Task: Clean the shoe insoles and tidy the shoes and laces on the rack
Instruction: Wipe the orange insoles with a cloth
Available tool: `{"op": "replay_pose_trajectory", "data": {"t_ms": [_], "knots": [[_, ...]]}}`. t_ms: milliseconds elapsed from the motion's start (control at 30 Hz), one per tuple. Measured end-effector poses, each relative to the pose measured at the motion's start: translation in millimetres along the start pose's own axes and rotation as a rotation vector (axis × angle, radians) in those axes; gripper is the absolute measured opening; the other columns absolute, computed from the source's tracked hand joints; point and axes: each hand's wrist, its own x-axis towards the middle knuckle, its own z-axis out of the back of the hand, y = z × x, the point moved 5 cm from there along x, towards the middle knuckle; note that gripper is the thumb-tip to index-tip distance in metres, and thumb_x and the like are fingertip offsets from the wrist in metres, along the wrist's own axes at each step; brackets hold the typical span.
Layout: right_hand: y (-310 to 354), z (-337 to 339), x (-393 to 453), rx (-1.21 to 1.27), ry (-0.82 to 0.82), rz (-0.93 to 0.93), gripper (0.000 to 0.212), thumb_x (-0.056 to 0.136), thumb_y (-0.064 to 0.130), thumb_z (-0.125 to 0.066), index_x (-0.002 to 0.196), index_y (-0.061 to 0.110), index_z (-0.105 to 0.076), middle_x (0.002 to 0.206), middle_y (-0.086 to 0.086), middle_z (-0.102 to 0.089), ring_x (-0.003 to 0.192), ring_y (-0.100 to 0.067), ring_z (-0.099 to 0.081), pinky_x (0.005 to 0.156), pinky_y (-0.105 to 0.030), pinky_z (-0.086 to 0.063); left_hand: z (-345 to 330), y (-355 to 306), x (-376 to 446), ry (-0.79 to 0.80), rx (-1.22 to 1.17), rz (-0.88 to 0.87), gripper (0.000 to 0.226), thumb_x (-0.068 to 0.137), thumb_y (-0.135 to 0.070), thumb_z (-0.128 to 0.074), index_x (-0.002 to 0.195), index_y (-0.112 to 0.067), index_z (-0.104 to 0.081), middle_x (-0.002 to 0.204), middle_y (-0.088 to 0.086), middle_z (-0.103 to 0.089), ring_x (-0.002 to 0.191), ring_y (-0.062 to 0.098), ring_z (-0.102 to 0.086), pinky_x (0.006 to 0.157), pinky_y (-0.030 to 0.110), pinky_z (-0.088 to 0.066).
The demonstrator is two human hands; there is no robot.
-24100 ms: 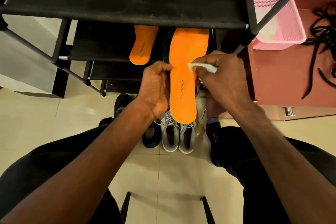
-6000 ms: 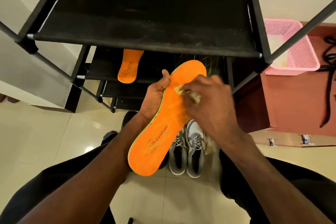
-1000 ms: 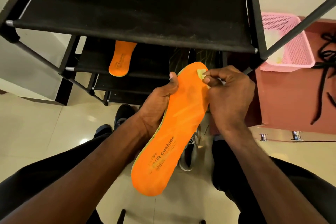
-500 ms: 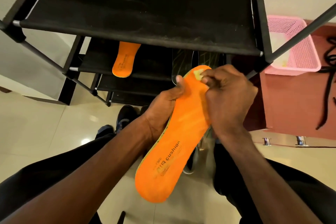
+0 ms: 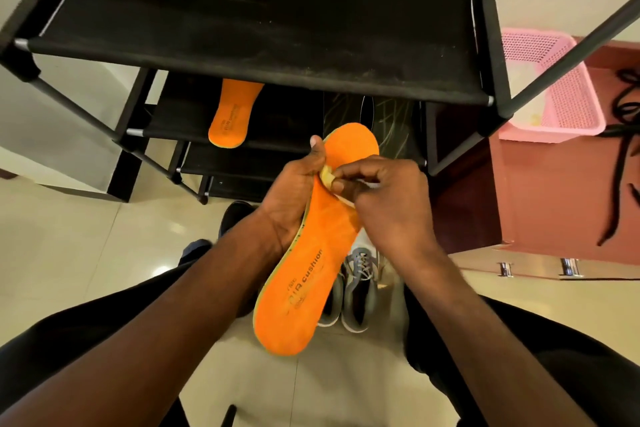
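We see a matt, faintly fuzzy orange insole (image 5: pixel 311 253), dusty black cloth shelves on our rack (image 5: pixel 263 28) with dull metal tubes, glossy pale floor tiles (image 5: pixel 69 253), a perforated pink plastic basket (image 5: pixel 561 94), shiny chrome feet (image 5: pixel 504 269).

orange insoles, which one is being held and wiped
The larger-looking orange insole in front: the left hand grips its edge and the right hand presses a small yellowish wipe on it. The other insole lies untouched on the rack shelf.
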Motion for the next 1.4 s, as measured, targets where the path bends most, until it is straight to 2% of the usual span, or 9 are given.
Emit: {"op": "replay_pose_trajectory", "data": {"t_ms": [133,267,400,633,800,867,1000,1200,1400], "knots": [[-10,10,1,0.802,0.102,-0.467,0.011,0.089,0.005,-0.074,0.096,0.012,-0.08,0.092,-0.006,-0.08,0.084,-0.018,-0.076,0.07,-0.037,-0.063,9,-5,4,-0.052,0.024,-0.009,0.055,0.107,-0.051,-0.038,0.149,-0.018,-0.049,0.135,0.022,-0.063,0.111,0.041,-0.07,0.088,0.059,-0.059],[-12,18,5,1.027,0.143,-0.587,0.022,0.094,0.011,-0.067,0.115,0.007,-0.073,0.084,-0.002,-0.076,0.065,-0.006,-0.071,0.058,-0.024,-0.059,10,-15,6,-0.081,0.404,-0.224,0.035,0.109,-0.033,-0.044,0.141,-0.045,-0.052,0.15,0.003,-0.048,0.127,0.035,-0.058,0.091,0.061,-0.057],[-18,18,7,1.022,0.166,-0.581,0.031,0.085,0.017,-0.071,0.115,0.009,-0.074,0.096,-0.006,-0.078,0.082,-0.014,-0.074,0.064,-0.029,-0.062,1,-12,6,-0.024,0.324,-0.174,0.034,0.11,-0.034,-0.042,0.138,-0.025,-0.06,0.138,0.011,-0.062,0.116,0.036,-0.068,0.077,0.05,-0.062],[-24,24,9,0.78,0.011,-0.481,0.011,0.096,0.008,-0.068,0.104,0.01,-0.076,0.091,-0.005,-0.08,0.077,-0.012,-0.077,0.058,-0.024,-0.058,-1,-9,-5,-0.056,0.406,-0.146,0.037,0.095,-0.037,-0.067,0.122,-0.012,-0.067,0.126,0.02,-0.067,0.109,0.04,-0.069,0.084,0.068,-0.056],[-17,20,14,0.683,0.034,-0.413,0.011,0.094,0.013,-0.072,0.105,0.013,-0.077,0.101,-0.004,-0.08,0.096,-0.017,-0.077,0.08,-0.033,-0.063,-1,-15,-10,-0.044,0.37,-0.156,0.028,0.098,-0.021,-0.067,0.118,-0.002,-0.064,0.102,0.01,-0.075,0.091,0.025,-0.074,0.083,0.06,-0.06],[-12,22,13,0.64,0.021,-0.373,0.012,0.092,0.009,-0.074,0.104,0.009,-0.077,0.096,-0.004,-0.081,0.09,-0.014,-0.078,0.073,-0.026,-0.061,-1,-18,-9,-0.016,0.357,-0.154,0.021,0.098,-0.018,-0.066,0.115,-0.005,-0.065,0.1,0.008,-0.076,0.091,0.023,-0.075,0.081,0.051,-0.063],[-12,24,12,0.606,-0.003,-0.378,0.007,0.094,0.006,-0.072,0.098,0.01,-0.077,0.089,-0.005,-0.08,0.082,-0.015,-0.078,0.066,-0.027,-0.061,2,-13,3,0.026,0.303,-0.125,0.03,0.091,-0.025,-0.074,0.115,-0.008,-0.066,0.121,0.026,-0.068,0.115,0.046,-0.066,0.084,0.063,-0.059],[-12,24,15,0.475,0.014,-0.32,0.012,0.099,0.008,-0.066,0.095,0.014,-0.076,0.086,0.0,-0.078,0.076,-0.007,-0.072,0.067,-0.021,-0.057,9,-12,12,0.035,0.306,-0.146,0.017,0.085,-0.026,-0.072,0.097,-0.014,-0.072,0.105,0.016,-0.076,0.097,0.028,-0.075,0.078,0.039,-0.061],[-15,20,13,0.522,0.125,-0.364,0.021,0.094,0.026,-0.075,0.109,0.012,-0.077,0.101,-0.009,-0.08,0.093,-0.023,-0.076,0.076,-0.033,-0.061,11,-10,15,0.064,0.23,-0.094,0.051,0.089,-0.028,-0.077,0.126,0.002,-0.057,0.114,0.028,-0.067,0.102,0.039,-0.067,0.086,0.053,-0.058]]}}
